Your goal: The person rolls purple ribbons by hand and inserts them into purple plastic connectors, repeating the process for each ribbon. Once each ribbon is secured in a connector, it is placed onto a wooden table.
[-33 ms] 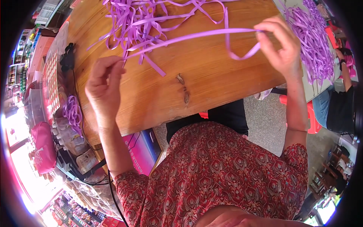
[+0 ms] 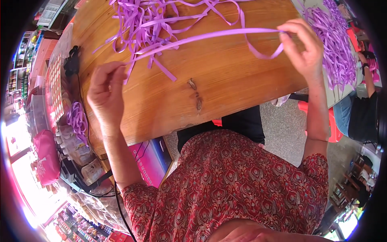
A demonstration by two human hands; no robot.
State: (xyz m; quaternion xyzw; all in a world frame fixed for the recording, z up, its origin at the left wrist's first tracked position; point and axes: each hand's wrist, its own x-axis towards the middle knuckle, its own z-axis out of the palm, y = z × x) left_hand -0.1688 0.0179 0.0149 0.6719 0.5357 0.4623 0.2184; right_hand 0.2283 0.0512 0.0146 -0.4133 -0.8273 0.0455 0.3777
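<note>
A narrow purple ribbon (image 2: 209,35) spans the air above the wooden table, in a shallow upward curve. My left hand (image 2: 105,97) pinches one part of it between thumb and fingers, with a short end hanging below the fingertips. At the other side my right hand (image 2: 305,50) pinches it too, thumb against forefinger. From there a slack loop dips and runs back toward the far side of the table. A tangled pile of the same purple ribbons (image 2: 141,26) lies at the far left of the tabletop, partly behind the held ribbon.
The wooden table (image 2: 169,105) has a rounded near edge. On a pale table at the right lies a bigger heap of purple ribbons (image 2: 332,52). A person in black (image 2: 365,117) is beyond it. A ribbon bundle (image 2: 77,119), cables and a pink bag (image 2: 46,157) are at the left.
My hands have moved slightly apart, the left one leftward and the right one rightward. The ribbon shifts with them, and its loop by my right hand hangs a little higher.
</note>
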